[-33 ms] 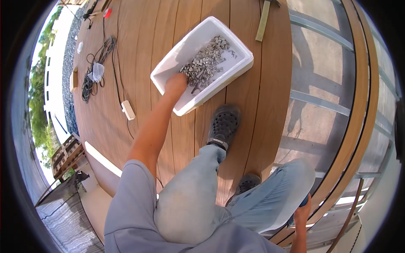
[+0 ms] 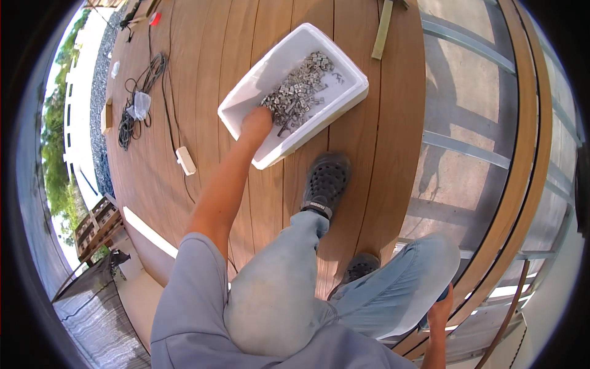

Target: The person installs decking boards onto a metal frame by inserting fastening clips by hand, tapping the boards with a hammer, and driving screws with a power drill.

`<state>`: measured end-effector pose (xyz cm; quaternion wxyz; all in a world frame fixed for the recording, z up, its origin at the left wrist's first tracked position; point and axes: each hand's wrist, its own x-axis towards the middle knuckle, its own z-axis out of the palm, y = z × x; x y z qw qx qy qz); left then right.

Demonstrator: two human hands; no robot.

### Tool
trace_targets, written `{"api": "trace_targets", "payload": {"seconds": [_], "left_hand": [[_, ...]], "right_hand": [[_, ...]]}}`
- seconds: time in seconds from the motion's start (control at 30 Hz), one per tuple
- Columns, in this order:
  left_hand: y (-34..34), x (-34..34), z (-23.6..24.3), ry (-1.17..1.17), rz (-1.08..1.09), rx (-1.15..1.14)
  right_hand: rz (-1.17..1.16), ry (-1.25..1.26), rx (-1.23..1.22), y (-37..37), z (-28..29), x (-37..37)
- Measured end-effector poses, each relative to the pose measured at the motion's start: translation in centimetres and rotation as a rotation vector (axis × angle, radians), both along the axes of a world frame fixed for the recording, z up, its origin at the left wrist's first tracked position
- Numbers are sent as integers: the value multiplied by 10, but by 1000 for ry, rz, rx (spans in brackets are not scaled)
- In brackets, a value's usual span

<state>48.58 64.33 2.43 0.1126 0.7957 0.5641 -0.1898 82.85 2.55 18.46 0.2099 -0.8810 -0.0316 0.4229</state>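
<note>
My left hand (image 2: 256, 125) reaches over the near left wall of a white foam box (image 2: 350, 98). It touches the near end of a heap of small metal clips (image 2: 295, 92), and its fingertips are hidden from view. The clips are silvery and lie loose along the bottom of the box. Low on the right, my right hand (image 2: 439, 310) is closed round a dark blue thing (image 2: 444, 293), mostly hidden by my bent knee, so its kind does not show.
The box stands on wooden decking (image 2: 258, 203), just ahead of my shoe (image 2: 327, 181). Coiled dark cable (image 2: 126, 126) and a white power strip (image 2: 185, 160) lie to the left. A hammer handle (image 2: 382, 31) lies at the back right. Beyond the deck edge runs open metal framing (image 2: 467, 149).
</note>
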Motion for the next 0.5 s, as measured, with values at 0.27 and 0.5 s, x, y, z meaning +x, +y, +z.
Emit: {"api": "trace_targets", "payload": {"seconds": [0.27, 0.5], "left_hand": [[-25, 17, -24, -154, 278, 42], [-19, 6, -11, -178, 262, 142]], "right_hand": [[-207, 37, -166, 18, 13, 4], [-58, -79, -147, 13, 12, -6]]}}
